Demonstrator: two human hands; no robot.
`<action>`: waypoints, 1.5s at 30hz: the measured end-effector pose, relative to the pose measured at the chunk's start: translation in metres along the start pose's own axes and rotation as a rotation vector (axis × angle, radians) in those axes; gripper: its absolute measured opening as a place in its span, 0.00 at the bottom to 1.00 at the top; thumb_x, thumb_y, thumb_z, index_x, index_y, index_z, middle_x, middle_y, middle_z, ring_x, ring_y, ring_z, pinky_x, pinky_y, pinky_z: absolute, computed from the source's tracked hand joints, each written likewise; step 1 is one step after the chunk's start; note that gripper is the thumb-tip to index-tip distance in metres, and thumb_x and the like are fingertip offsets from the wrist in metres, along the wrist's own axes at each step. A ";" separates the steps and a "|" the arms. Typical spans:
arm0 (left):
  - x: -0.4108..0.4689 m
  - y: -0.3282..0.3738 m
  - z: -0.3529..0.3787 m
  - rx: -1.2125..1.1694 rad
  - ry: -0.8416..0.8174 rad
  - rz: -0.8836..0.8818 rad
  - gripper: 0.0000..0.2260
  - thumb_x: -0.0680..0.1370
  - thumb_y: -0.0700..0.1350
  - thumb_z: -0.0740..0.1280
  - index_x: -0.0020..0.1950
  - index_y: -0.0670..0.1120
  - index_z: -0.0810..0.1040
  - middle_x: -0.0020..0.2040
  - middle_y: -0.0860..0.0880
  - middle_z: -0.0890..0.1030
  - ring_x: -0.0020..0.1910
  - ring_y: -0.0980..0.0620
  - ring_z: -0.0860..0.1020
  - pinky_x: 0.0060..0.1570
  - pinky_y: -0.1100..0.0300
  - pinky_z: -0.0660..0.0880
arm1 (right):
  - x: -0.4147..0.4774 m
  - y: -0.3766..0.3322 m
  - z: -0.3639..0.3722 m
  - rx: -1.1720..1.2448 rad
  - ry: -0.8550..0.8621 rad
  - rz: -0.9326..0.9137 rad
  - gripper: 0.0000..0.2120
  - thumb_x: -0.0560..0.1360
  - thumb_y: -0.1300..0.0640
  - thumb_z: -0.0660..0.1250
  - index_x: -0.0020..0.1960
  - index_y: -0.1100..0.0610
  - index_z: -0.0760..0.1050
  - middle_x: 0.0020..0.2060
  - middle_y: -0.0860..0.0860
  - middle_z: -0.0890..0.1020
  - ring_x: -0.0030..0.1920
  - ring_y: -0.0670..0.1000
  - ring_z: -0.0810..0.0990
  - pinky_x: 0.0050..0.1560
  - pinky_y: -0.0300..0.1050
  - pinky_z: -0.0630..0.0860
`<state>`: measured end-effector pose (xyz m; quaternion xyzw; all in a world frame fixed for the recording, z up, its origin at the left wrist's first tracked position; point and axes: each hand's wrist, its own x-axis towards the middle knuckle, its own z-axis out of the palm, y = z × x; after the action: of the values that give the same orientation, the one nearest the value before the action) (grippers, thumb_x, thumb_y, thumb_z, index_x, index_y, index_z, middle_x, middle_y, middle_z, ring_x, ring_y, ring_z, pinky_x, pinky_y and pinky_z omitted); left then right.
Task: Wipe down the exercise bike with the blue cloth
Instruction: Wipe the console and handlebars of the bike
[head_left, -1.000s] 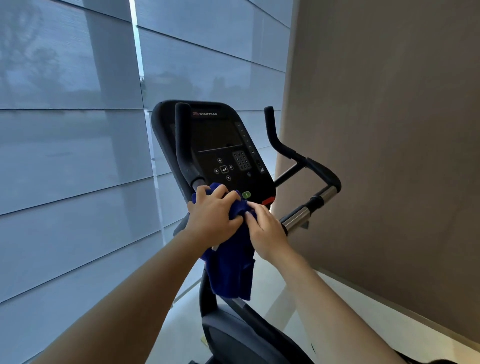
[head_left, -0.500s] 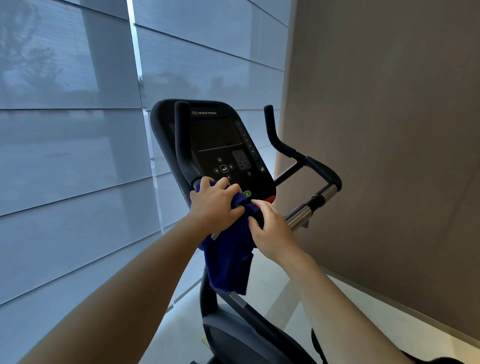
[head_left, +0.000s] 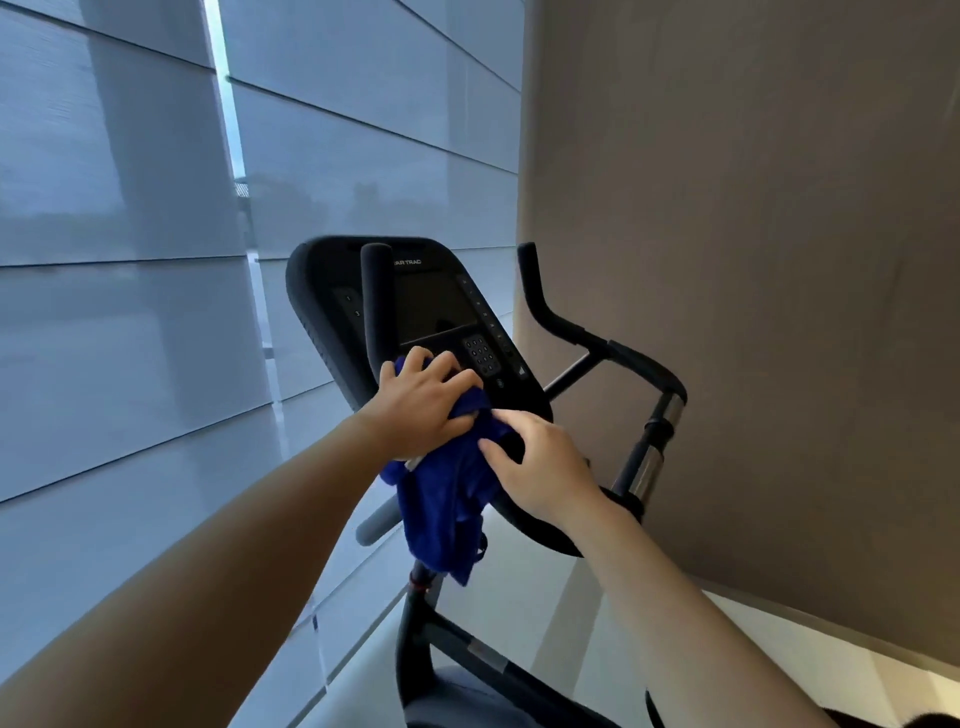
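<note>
The left hand (head_left: 423, 402) is laid on top of the bunched upper part of the blue cloth (head_left: 447, 499), with the fingers curled over it and the bundle gripped and pressed against the lower edge of the console (head_left: 441, 312). The right hand (head_left: 540, 467) is set just beside it, to the right and a little lower. Its fingers are bent, and a fold of the cloth is pinched between thumb and forefinger. How firmly that fold is held cannot be told. Both forearms are bare and are stretched forward from the bottom of the view.

The rest of the cloth is left hanging loose below the two hands, in front of the bike's stem. The cloth is thus found at the bottom of the console of the exercise bike (head_left: 415, 639), just under the keypad (head_left: 483, 356).

A dark screen is seen above the keypad. An upright black grip (head_left: 376, 306) is placed in front of the console's left side. On the right, a black handlebar (head_left: 613, 353) is bent outward and downward into a chrome section (head_left: 647, 467).

Behind the bike, pale grey window blinds (head_left: 130, 312) are seen to the left and a brown wall (head_left: 753, 260) to the right. A light floor (head_left: 571, 623) is seen beneath.
</note>
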<state>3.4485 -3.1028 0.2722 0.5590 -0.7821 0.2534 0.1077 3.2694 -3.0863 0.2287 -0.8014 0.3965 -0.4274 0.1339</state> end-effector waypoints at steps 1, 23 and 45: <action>0.002 -0.015 -0.001 0.032 0.031 0.003 0.19 0.76 0.62 0.55 0.66 0.59 0.63 0.64 0.51 0.66 0.63 0.45 0.61 0.55 0.44 0.64 | 0.006 -0.006 0.006 -0.013 -0.017 0.016 0.22 0.75 0.47 0.64 0.67 0.53 0.69 0.62 0.48 0.75 0.59 0.44 0.72 0.49 0.23 0.62; -0.010 -0.116 0.036 -0.072 0.218 0.324 0.26 0.77 0.45 0.64 0.74 0.48 0.60 0.73 0.52 0.65 0.74 0.49 0.57 0.72 0.52 0.58 | 0.071 -0.067 0.108 -0.519 0.148 0.132 0.29 0.75 0.47 0.66 0.70 0.57 0.60 0.64 0.52 0.72 0.61 0.51 0.73 0.58 0.45 0.73; 0.042 -0.147 0.008 -0.073 0.278 0.252 0.32 0.77 0.41 0.59 0.77 0.49 0.47 0.78 0.51 0.44 0.76 0.48 0.38 0.74 0.50 0.48 | 0.141 -0.110 0.098 -0.309 0.140 0.053 0.35 0.79 0.59 0.57 0.75 0.56 0.36 0.76 0.53 0.41 0.75 0.52 0.48 0.73 0.46 0.55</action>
<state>3.5712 -3.1775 0.3253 0.4119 -0.8323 0.3109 0.2025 3.4494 -3.1328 0.3127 -0.7700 0.4868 -0.4125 -0.0077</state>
